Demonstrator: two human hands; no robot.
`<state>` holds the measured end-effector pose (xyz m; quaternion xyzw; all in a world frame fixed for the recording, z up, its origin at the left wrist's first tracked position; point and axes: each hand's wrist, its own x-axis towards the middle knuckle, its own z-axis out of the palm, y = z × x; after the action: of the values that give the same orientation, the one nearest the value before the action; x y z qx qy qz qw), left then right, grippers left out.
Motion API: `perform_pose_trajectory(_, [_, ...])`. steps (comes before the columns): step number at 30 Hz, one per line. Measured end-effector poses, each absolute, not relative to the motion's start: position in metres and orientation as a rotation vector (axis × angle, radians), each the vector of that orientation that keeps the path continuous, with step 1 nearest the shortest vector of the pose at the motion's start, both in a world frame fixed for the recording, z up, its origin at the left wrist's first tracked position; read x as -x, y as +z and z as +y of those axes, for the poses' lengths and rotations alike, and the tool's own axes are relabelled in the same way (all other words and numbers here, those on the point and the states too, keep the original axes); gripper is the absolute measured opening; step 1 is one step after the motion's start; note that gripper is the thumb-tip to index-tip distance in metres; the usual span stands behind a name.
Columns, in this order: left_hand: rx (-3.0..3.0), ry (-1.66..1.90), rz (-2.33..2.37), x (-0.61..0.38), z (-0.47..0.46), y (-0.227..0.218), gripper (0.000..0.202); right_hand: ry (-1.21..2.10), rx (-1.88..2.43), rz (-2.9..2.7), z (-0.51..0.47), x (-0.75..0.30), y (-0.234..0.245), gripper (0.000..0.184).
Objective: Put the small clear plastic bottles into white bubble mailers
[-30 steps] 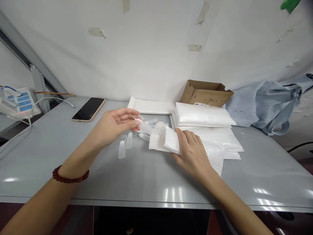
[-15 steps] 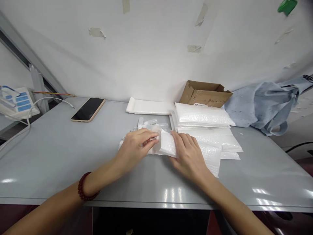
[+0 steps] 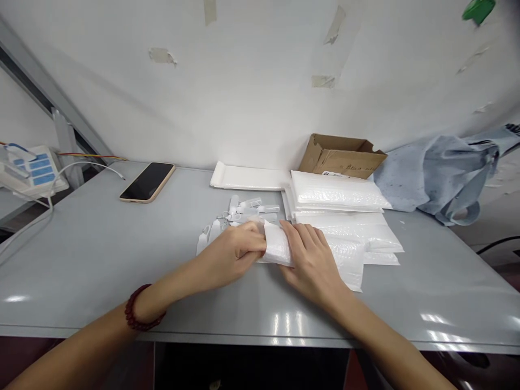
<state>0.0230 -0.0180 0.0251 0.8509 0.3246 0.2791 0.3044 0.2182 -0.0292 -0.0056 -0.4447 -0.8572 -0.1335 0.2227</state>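
Note:
A white bubble mailer point(image 3: 277, 244) lies across the middle of the table, its open end facing left. My right hand point(image 3: 312, 259) grips it from the right, thumb and fingers closed on its sides. At the mouth of the mailer is my left hand point(image 3: 233, 248), closed, with its fingertips inside the opening. Whatever those fingertips hold is hidden. Just beyond my left hand lie several small clear-and-white plastic tubes with ring ends point(image 3: 248, 205), partly covered by the hand.
More bubble mailers point(image 3: 337, 192) are stacked on the right, and another flat mailer point(image 3: 249, 177) lies by the wall. Behind the stack stands an open cardboard box point(image 3: 349, 162), beside a light blue cloth bag point(image 3: 439, 173). A phone point(image 3: 147, 183) and a power strip point(image 3: 34, 170) are at left.
My left hand has moved slightly right and down, its fingertips going from just outside the mailer's flap into the opening. My right hand keeps its grip on the mailer.

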Motion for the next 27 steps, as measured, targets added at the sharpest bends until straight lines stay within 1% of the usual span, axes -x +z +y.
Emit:
perform_pose_trajectory(2, [-2.189, 0.770, 0.959, -0.013, -0.014, 0.035, 0.024, -0.373, 1.252, -2.352, -0.028, -0.220, -0.004, 0.053])
perform_pose_trajectory(3, [-2.128, 0.804, 1.085, -0.007, -0.011, 0.040, 0.019, -0.373, 1.271, -2.341, -0.027, -0.222, -0.004, 0.053])
perform_pose_trajectory(5, [-2.025, 0.800, 1.426, 0.009, -0.003, 0.045, 0.020, -0.375, 1.312, -2.316, -0.025, -0.225, -0.002, 0.054])
perform_pose_trajectory(8, [-1.994, 0.545, 1.814, 0.030, 0.012, 0.043, 0.025, -0.401, 1.340, -2.282, -0.023, -0.229, 0.000, 0.054])
perform_pose_trajectory(10, [-2.021, 0.297, 1.940, 0.037, 0.020, 0.036, 0.029, -0.424, 1.335, -2.265, -0.023, -0.231, 0.000, 0.054])
perform_pose_trajectory(12, [-2.018, 0.122, 1.972, 0.039, 0.026, 0.026, 0.036, -0.429, 1.326, -2.257, -0.023, -0.231, 0.000, 0.055])
perform_pose_trajectory(15, [-1.964, 0.058, 1.930, 0.034, 0.032, 0.014, 0.042, -0.415, 1.313, -2.265, -0.024, -0.230, -0.001, 0.055])
perform_pose_trajectory(18, [-1.868, 0.106, 1.881, 0.030, 0.037, 0.011, 0.042, -0.410, 1.303, -2.273, -0.024, -0.229, -0.001, 0.055])
perform_pose_trajectory(24, [-1.655, 0.314, 1.892, 0.039, 0.037, 0.026, 0.037, -0.420, 1.318, -2.271, -0.024, -0.229, 0.000, 0.054])
perform_pose_trajectory(27, [-1.622, 0.342, 1.867, 0.042, 0.036, 0.030, 0.038, -0.405, 1.312, -2.266, -0.024, -0.229, 0.001, 0.054])
